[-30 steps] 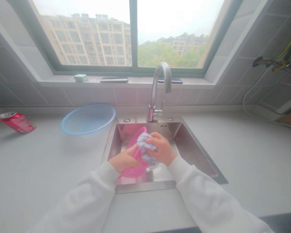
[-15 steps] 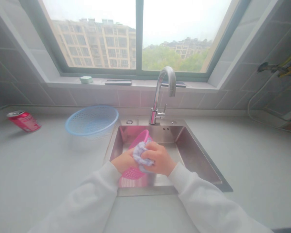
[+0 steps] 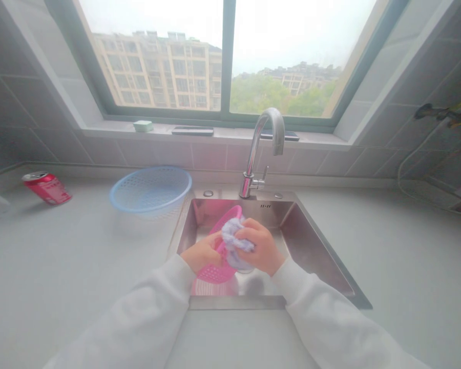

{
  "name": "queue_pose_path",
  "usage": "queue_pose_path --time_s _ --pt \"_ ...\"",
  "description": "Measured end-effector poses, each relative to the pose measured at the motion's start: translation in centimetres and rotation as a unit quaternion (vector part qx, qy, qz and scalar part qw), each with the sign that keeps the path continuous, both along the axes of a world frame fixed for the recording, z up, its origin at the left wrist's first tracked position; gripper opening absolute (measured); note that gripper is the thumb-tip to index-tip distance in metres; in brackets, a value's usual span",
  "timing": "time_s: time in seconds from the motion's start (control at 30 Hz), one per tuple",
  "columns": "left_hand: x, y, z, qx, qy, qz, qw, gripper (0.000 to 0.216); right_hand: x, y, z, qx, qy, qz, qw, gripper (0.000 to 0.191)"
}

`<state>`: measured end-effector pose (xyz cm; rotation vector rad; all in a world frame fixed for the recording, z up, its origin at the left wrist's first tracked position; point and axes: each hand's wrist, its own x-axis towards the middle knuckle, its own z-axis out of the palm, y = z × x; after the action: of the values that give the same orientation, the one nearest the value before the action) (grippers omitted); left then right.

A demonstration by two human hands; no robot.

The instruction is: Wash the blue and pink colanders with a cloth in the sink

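Over the steel sink at lower middle, the left hand curls its fingers around the edge of a pink plastic basket, which looks light and stiff and best held there, while the right hand closes on a soft cloth pressed against it.

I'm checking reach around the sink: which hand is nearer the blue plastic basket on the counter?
Left. The left hand is over the sink, right of the blue plastic basket; the right hand is farther off, beyond the left hand.
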<state>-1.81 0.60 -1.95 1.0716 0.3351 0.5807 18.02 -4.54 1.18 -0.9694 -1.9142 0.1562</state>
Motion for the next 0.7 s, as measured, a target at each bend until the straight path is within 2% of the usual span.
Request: queue_pose_path --time_s 0.1,0.17,0.23,0.33,0.43,0.5,0.57,0.7 --pt "0.1 0.7 -0.6 0.006 0.002 -0.022 1.0 0.06 -0.7 -0.3 0.1 0.036 -0.043 0.035 0.998 0.006" --pt "0.2 0.3 0.0 0.008 -0.022 -0.047 0.999 0.067 0.2 0.4 0.2 0.011 0.003 -0.009 1.0 0.006" --pt "0.2 -0.4 0.9 -0.001 -0.031 -0.088 0.996 0.082 1.7 1.4 0.4 -0.043 0.086 -0.092 0.991 0.006" --pt "-0.1 -1.4 2.0 0.0 -0.006 -0.138 0.99 0.097 4.0 2.6 0.4 -0.153 0.183 -0.207 0.949 0.011" --pt "-0.6 -1.7 2.1 -0.002 0.0 -0.169 0.986 0.102 5.2 3.1 0.1 -0.246 0.253 -0.223 0.909 0.021" --pt "-0.8 -1.6 2.0 -0.013 -0.007 -0.17 0.985 0.105 5.4 3.2 -0.2 -0.273 0.303 -0.216 0.887 0.026" --pt "-0.9 -1.6 2.0 -0.029 -0.016 -0.159 0.987 0.11 5.3 3.1 -0.4 -0.273 0.326 -0.212 0.88 0.029" --pt "-0.8 -1.7 2.1 -0.053 -0.047 -0.107 0.992 0.114 4.5 2.8 -0.3 -0.241 0.271 -0.219 0.906 0.028"
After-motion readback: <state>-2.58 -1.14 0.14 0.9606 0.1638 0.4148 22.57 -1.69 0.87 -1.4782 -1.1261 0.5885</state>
